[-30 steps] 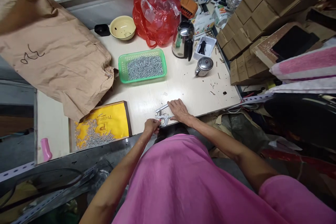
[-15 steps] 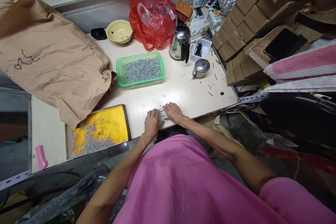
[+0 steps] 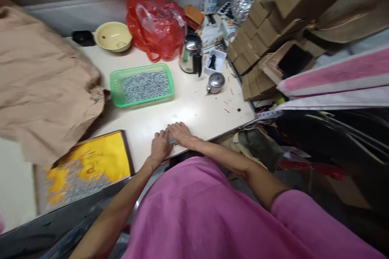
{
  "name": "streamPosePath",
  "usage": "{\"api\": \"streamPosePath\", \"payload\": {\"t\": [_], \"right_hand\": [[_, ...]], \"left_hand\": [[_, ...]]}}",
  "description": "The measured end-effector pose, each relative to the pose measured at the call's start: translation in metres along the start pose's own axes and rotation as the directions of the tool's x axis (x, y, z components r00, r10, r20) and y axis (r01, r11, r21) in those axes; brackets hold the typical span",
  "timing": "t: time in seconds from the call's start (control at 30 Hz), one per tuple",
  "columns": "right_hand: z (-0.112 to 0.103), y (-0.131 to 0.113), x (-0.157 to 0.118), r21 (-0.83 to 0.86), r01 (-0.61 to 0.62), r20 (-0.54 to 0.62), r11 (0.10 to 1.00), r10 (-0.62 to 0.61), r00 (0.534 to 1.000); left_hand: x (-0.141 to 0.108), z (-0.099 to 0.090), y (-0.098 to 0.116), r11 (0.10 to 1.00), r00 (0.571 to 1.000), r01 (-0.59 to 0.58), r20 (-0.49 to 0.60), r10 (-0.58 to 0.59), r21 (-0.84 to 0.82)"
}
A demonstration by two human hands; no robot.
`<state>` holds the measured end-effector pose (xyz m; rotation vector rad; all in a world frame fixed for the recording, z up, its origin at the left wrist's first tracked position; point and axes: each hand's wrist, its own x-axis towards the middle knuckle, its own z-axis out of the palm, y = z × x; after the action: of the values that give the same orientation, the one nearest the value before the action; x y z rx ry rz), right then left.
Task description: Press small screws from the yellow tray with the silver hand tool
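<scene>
At the front edge of the table, my left hand (image 3: pixel 160 145) and my right hand (image 3: pixel 180 133) meet with their fingers curled in and their fingertips close together. Between and under them shows a bit of small silvery metal pieces (image 3: pixel 172 139), mostly covered by the fingers; their exact shape is hidden. Left of my hands lies a shallow tray with a yellow lining (image 3: pixel 112 153), and many slim metal pins (image 3: pixel 82 184) are strewn over it. Behind my hands a green plastic basket (image 3: pixel 114 99) holds a heap of short metal pins (image 3: pixel 147 86).
Crumpled brown paper (image 3: pixel 48 89) covers the table's left side and overlaps the tray. Toward the back are a yellow bowl (image 3: pixel 114 36), a red plastic bag (image 3: pixel 158 28), a steel kettle (image 3: pixel 191 52), a lidded metal cup (image 3: pixel 216 82) and a white box (image 3: pixel 215 61). Cardboard boxes (image 3: pixel 258 44) are stacked right.
The view has swung right, so the table and its things sit further left. My hands have drawn closer together, and the metal pieces between them are more covered.
</scene>
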<state>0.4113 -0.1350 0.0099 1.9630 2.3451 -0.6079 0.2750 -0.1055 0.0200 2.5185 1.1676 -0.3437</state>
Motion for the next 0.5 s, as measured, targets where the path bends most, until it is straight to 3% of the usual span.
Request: {"api": "streamPosePath", "payload": {"t": [0.13, 0.37, 0.5], "right_hand": [[-0.008, 0.011, 0.000, -0.016, -0.041, -0.001, 0.999, 0.041, 0.999], [0.013, 0.026, -0.002, -0.005, 0.048, -0.060, 0.999, -0.048, 0.997], [0.012, 0.030, -0.010, 0.020, 0.070, -0.051, 0.997, -0.069, 0.996]], "left_hand": [[0.009, -0.005, -0.004, 0.998, 1.000, -0.006, 0.008, 0.006, 0.065], [0.020, -0.008, -0.002, 0.974, 0.988, -0.148, 0.060, 0.139, 0.172], [0.020, -0.008, 0.000, 0.957, 0.978, -0.201, 0.102, 0.183, 0.209]]}}
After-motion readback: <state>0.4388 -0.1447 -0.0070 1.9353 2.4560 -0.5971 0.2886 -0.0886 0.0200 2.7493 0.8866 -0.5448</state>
